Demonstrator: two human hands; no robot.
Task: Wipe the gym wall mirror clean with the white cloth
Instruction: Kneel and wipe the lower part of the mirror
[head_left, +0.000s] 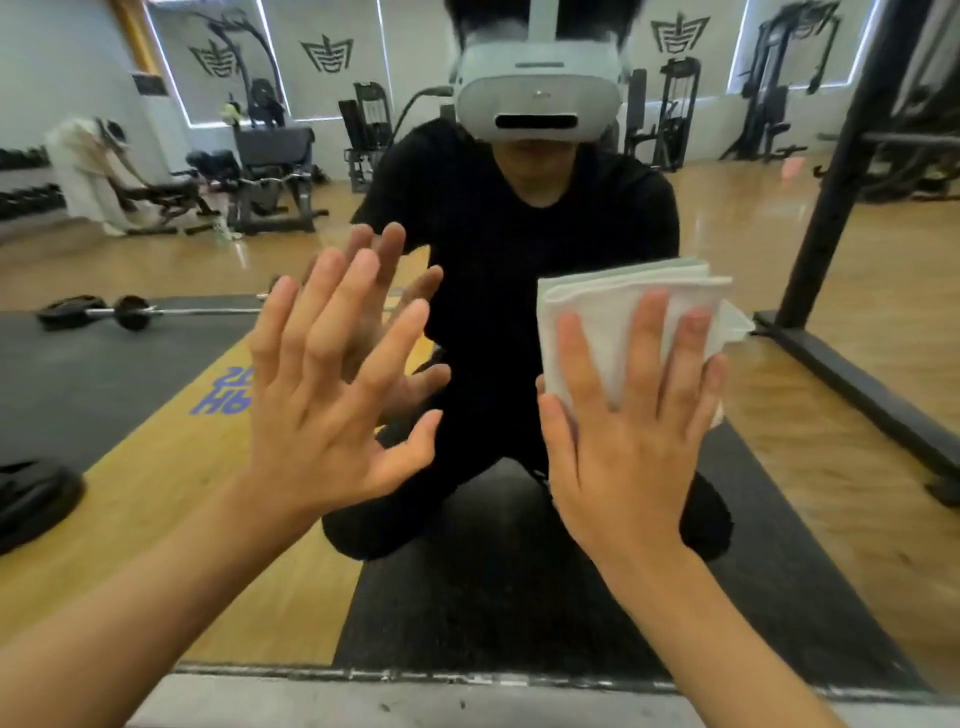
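Gym wall mirror (753, 234), seen from close in front. The right hand (628, 431), fingers straight and spread, presses the folded white cloth (613, 312) flat against the glass, right of centre. The left hand (332, 395), fingers fanned wide, is raised before the glass beside its own reflection; contact cannot be told. Reflected: headset (540, 98), and barbell (130, 312) on the floor.

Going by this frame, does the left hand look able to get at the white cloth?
Probably yes. The left hand is open beside the white cloth, with nothing between them; the right hand covers only its lower part.
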